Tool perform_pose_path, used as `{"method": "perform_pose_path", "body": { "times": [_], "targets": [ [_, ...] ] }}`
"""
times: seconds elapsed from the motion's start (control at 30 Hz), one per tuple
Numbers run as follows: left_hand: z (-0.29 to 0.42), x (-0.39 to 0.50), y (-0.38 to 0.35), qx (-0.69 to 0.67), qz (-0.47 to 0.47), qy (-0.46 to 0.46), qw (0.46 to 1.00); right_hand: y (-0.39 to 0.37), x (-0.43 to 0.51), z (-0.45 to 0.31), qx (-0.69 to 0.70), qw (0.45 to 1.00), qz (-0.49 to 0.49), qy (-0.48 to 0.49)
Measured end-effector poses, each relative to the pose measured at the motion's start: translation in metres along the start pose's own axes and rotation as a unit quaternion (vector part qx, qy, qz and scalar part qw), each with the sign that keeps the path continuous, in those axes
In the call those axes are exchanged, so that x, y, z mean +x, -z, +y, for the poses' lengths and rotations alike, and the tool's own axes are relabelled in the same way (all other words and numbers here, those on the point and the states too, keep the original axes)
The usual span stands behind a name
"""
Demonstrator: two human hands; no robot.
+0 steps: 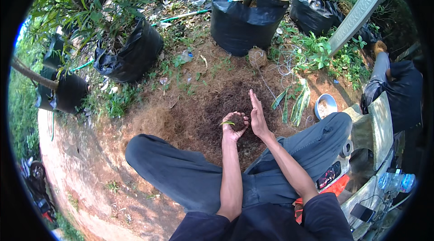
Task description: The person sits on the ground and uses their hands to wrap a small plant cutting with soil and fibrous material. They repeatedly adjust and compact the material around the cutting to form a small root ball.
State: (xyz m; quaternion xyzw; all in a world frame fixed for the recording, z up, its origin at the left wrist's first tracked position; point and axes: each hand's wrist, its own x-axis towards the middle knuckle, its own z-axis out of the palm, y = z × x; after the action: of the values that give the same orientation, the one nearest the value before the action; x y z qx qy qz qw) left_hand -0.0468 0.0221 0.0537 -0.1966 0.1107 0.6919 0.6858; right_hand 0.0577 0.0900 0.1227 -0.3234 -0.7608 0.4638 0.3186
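My left hand cups a dark ball of soil and fibre, with a small green leaf sticking out of its left side. Just right of it, my right hand is held flat and edge-on, holding nothing. Its fingers point away from me, and I cannot tell whether its lower edge touches the ball. Beneath both hands spreads a heap of dark fibrous soil. Cut variegated leaves lie right of the heap. Beyond it sits a string-wrapped fibre ball, beside a tangle of white string.
Black planter bags with plants stand ahead and left. A metal bowl rests near my right knee. On my right are a bench, a phone and a water bottle. Another person sits at far right.
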Motion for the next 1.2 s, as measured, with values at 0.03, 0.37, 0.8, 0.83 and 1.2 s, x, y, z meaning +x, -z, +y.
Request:
{"method": "perform_pose_path", "body": {
  "times": [0.03, 0.37, 0.8, 0.83, 1.2],
  "targets": [
    [0.000, -0.001, -0.004, 0.009, 0.001, 0.006, 1.000, -0.001, 0.002, 0.002, 0.067, 0.997, 0.032, -0.037],
    [-0.011, 0.001, 0.000, 0.039, 0.109, -0.053, 0.992, -0.015, -0.006, 0.008, -0.160, 0.986, -0.015, -0.054],
    [-0.015, 0.005, 0.000, 0.151, 0.087, -0.007, 0.985, -0.014, 0.004, 0.005, 0.048, 0.990, -0.012, -0.132],
    [-0.014, 0.003, -0.001, 0.168, 0.113, -0.005, 0.979, -0.015, 0.008, 0.006, 0.138, 0.975, -0.010, -0.172],
    [-0.010, 0.008, 0.009, 0.162, 0.090, -0.008, 0.983, -0.016, 0.001, 0.000, 0.147, 0.973, -0.017, -0.175]
  ]
}}
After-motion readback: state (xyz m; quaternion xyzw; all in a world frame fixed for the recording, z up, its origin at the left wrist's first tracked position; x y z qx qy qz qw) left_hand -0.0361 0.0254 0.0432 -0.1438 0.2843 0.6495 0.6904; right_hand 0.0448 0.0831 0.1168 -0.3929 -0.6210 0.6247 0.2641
